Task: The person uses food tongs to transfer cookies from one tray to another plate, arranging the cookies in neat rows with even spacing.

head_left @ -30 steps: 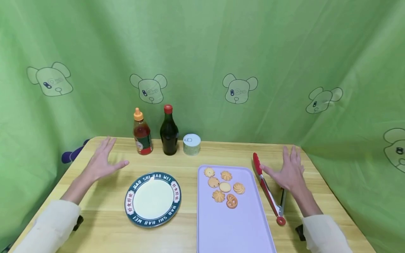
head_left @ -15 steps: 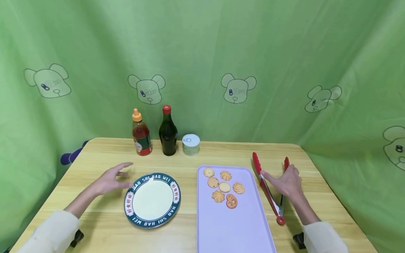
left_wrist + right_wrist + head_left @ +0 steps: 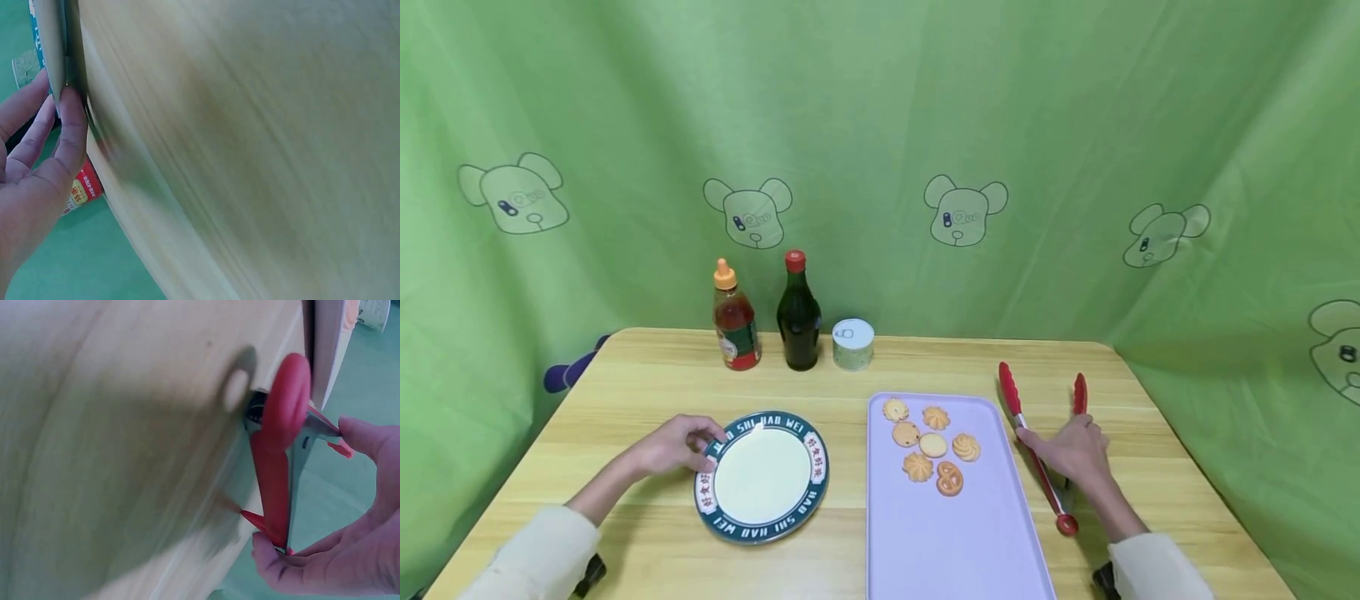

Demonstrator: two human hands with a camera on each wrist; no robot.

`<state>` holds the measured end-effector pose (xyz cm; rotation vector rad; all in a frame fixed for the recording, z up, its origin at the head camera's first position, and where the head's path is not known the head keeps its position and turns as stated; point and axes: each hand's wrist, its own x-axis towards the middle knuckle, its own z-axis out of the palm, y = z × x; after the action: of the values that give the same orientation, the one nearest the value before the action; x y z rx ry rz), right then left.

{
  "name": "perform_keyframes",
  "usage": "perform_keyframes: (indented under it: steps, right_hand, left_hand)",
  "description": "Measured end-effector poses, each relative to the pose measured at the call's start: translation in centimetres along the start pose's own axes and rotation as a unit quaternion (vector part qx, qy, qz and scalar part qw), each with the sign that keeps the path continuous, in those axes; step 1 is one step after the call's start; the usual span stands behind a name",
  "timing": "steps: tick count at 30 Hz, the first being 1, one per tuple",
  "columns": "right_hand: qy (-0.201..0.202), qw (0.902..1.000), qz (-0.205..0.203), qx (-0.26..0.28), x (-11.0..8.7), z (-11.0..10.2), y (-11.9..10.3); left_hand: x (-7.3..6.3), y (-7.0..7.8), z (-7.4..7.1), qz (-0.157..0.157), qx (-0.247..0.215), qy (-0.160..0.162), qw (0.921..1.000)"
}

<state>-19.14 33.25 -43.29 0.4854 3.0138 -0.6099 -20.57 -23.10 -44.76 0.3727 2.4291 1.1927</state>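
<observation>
At the left of the head view, my left hand (image 3: 672, 447) pinches the left rim of a round plate (image 3: 760, 479) with a dark green lettered border. The left wrist view shows the plate's edge (image 3: 52, 47) between the thumb and fingers of that hand (image 3: 37, 178). On the right, my right hand (image 3: 1075, 452) holds a pair of red-and-steel tongs (image 3: 1047, 482), whose arms are spread apart. In the right wrist view, the thumb touches one arm of the tongs (image 3: 273, 481) and the fingers of the hand (image 3: 350, 553) touch the other.
A lilac tray (image 3: 955, 542) with several biscuits and a pretzel (image 3: 950, 478) lies between the hands. Along the back stand a sauce bottle (image 3: 735, 321) with an orange cap, a dark bottle (image 3: 799, 321) with a red cap and a tin (image 3: 853, 345). Green curtain (image 3: 880, 125) surrounds the table.
My left hand has come down and rightward from above the table and taken the plate's rim. My right hand has lowered onto the tongs and taken hold of both arms.
</observation>
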Motion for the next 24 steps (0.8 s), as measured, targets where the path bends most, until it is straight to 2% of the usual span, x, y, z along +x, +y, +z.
perform_keyframes:
  steps: [7, 12, 15, 19, 22, 24]
  right_hand:
    - [-0.035, 0.9989, -0.002, -0.031, 0.4, 0.5, 0.2]
    - [-0.017, 0.9993, -0.01, -0.032, 0.5, 0.8, 0.3]
    - [-0.009, 0.9998, -0.003, -0.017, 0.6, 0.8, 0.5]
    - [-0.007, 0.9994, 0.009, 0.034, 0.7, 0.3, 0.8]
    - [0.0, 0.9977, 0.0, 0.068, 0.9, -0.3, 0.8]
    - [0.007, 0.9974, -0.014, 0.07, 1.0, -0.8, 0.8]
  left_hand:
    - [0.1, 0.1, 0.5, -0.028, 0.007, 0.025, 0.9993]
    - [0.1, 0.3, 0.6, -0.043, 0.008, 0.041, 0.9982]
    - [0.2, 0.2, 0.8, -0.048, 0.007, 0.047, 0.9977]
    - [0.3, 0.1, 0.9, -0.055, -0.002, 0.048, 0.9973]
    - [0.2, 0.0, 0.9, -0.055, -0.008, 0.048, 0.9973]
    - [0.2, 0.0, 0.9, -0.054, -0.008, 0.048, 0.9973]
